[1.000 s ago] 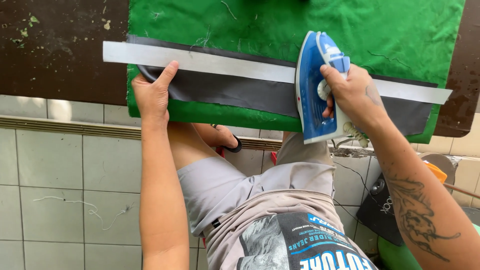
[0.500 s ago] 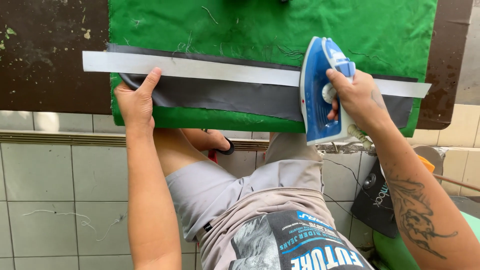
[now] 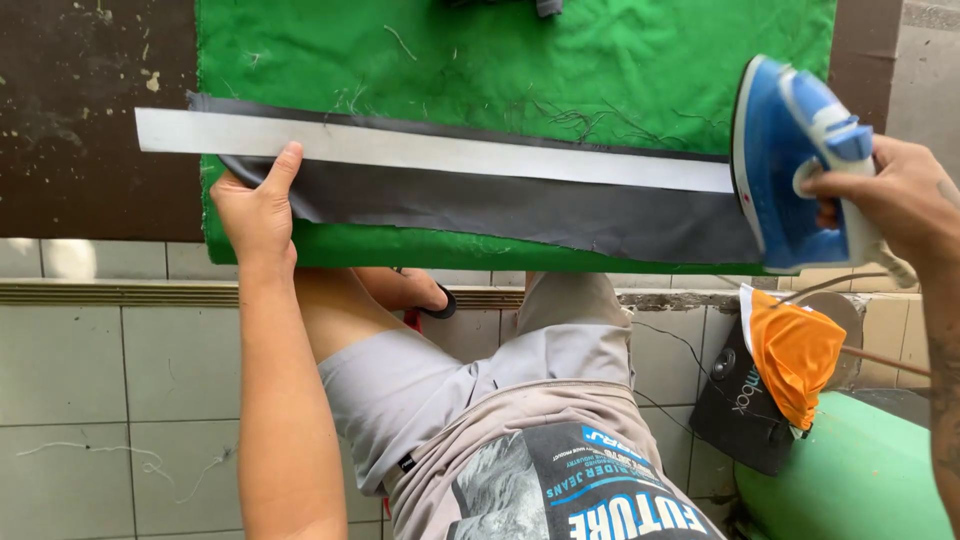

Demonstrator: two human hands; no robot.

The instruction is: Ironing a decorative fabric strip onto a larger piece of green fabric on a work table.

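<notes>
Bare forearms, no sleeves. Grey shorts (image 3: 440, 385), grey tee (image 3: 560, 480) with blue-and-white printed graphic. Dark tattoo on right forearm (image 3: 945, 400).

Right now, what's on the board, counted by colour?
Green: 1, the cloth
Grey: 1, the fabric strip
White: 1, the band
Blue: 1, the iron in the right hand
Total: 4. The left hand presses on the fabric strip.
</notes>
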